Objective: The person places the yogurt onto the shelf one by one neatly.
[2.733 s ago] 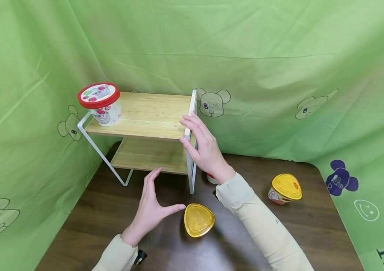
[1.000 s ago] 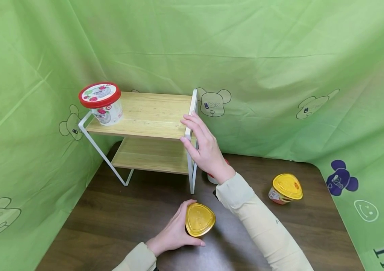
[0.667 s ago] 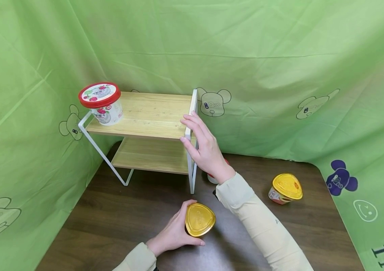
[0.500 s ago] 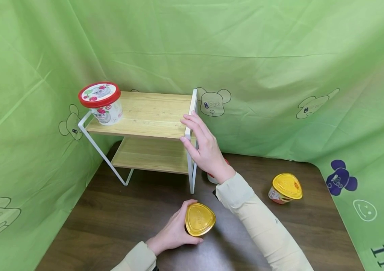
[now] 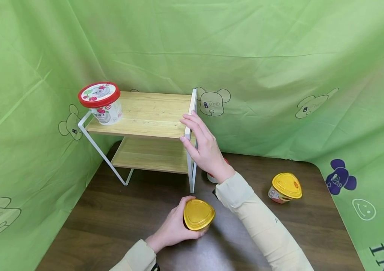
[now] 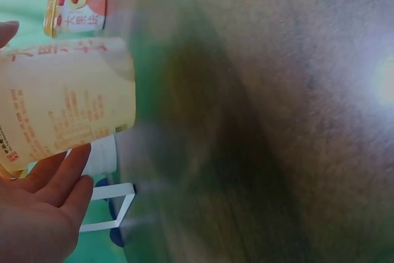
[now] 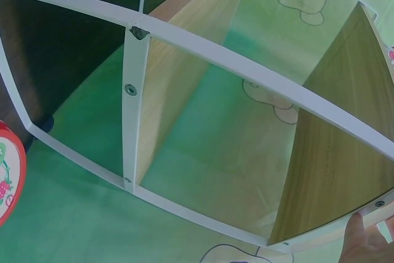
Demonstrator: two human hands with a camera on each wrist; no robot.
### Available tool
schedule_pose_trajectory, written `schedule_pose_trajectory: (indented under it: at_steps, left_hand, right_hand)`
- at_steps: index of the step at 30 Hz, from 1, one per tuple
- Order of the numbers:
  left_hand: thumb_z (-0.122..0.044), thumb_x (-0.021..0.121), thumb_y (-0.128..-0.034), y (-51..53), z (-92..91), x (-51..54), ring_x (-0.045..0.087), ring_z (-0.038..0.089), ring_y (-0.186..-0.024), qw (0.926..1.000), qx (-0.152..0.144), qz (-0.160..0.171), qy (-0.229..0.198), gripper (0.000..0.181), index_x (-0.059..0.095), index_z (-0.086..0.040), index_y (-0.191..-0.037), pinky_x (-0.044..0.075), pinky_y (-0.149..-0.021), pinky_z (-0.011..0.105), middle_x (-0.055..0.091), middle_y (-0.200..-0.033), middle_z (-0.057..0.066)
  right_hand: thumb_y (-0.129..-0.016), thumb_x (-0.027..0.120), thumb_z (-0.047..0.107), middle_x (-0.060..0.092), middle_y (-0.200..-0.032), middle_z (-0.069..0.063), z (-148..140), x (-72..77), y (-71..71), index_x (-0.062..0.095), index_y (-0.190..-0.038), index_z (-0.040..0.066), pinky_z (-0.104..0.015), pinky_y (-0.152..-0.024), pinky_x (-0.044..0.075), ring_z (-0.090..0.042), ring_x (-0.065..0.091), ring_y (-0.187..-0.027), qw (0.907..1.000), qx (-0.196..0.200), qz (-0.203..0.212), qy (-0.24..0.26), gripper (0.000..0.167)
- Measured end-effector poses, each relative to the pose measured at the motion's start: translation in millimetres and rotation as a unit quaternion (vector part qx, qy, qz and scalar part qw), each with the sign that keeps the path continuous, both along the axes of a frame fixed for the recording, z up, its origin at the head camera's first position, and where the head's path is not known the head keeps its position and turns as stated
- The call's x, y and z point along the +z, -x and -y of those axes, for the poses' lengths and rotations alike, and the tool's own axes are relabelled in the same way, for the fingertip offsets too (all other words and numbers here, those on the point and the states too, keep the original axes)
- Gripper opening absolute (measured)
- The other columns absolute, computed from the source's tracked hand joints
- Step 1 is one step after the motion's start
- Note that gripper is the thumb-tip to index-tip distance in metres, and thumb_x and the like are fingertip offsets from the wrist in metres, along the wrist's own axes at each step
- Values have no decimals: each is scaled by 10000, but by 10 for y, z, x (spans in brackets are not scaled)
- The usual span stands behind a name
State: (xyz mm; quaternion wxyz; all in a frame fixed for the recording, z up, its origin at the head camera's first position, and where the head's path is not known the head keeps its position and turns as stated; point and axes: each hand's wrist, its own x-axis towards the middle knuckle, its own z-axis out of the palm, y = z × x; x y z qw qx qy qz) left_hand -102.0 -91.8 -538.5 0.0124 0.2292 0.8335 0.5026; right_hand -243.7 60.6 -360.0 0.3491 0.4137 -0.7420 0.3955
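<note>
My left hand [image 5: 173, 230] grips a yogurt cup [image 5: 198, 215] with a yellow, rounded-triangle lid, thumb on the near side and fingers on the far side. In the left wrist view the cup's pale printed wall [image 6: 74, 100] shows, and its base appears raised off the table. My right hand [image 5: 207, 152] rests its fingertips at the white right side frame of a two-tier wooden shelf [image 5: 147, 116], fingers fairly straight. Only a little of that hand shows in the right wrist view, against the frame [image 7: 320, 229]. A red-lidded tub [image 5: 105, 109] stands on the top board's left end.
Another yellow-lidded cup [image 5: 284, 188] stands on the dark wooden table [image 5: 110, 226] at the right. Behind my right wrist, a second red-lidded tub [image 5: 212, 178] is mostly hidden. Green printed cloth [image 5: 273, 75] surrounds the table's back and sides.
My left hand has moved right and down to the yellow-lidded yogurt cup and taken hold of it. The cup has just risen slightly and tilted. My right hand stays at the shelf frame.
</note>
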Motion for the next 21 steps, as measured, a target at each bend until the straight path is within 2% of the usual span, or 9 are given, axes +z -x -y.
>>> schedule_pose_trajectory:
  at_steps: [4, 6, 13, 21]
  left_hand:
    - [-423, 945, -666, 28, 24, 18, 640, 81, -1019, 9999, 111, 26, -8, 970, 407, -219, -1447, 533, -903, 355, 640, -1191, -125]
    - [-439, 941, -666, 40, 42, 23, 643, 84, -1010, 9999, 137, 18, -1, 972, 417, -182, -1442, 535, -896, 357, 647, -1180, -119]
    - [-487, 938, -665, 96, 106, 75, 644, 84, -1012, 9984, 240, 477, -158, 983, 417, -204, -1450, 525, -910, 359, 657, -1165, -131]
    - [-451, 915, -725, 123, 145, 162, 630, 120, -1075, 9957, 338, 772, -373, 926, 387, -222, -1450, 510, -950, 402, 643, -1220, -75]
  right_hand:
    - [-995, 595, 184, 499, -1455, -165, 4, -5, 4, 545, -1391, -6, -457, -1174, 292, -365, 346, -1448, 10000, 3, 25, 2, 442]
    - [-995, 595, 184, 499, -1456, -163, 6, -9, 4, 545, -1392, -5, -457, -1174, 292, -363, 345, -1449, 10000, 5, 37, -1, 442]
    - [-992, 597, 183, 503, -1452, -166, 8, -9, 5, 548, -1386, -8, -458, -1174, 292, -358, 346, -1450, 10000, 4, 14, 12, 440]
    - [-993, 600, 183, 503, -1452, -162, 11, -9, 18, 546, -1385, -10, -455, -1176, 288, -354, 343, -1452, 10000, -4, 15, -4, 441]
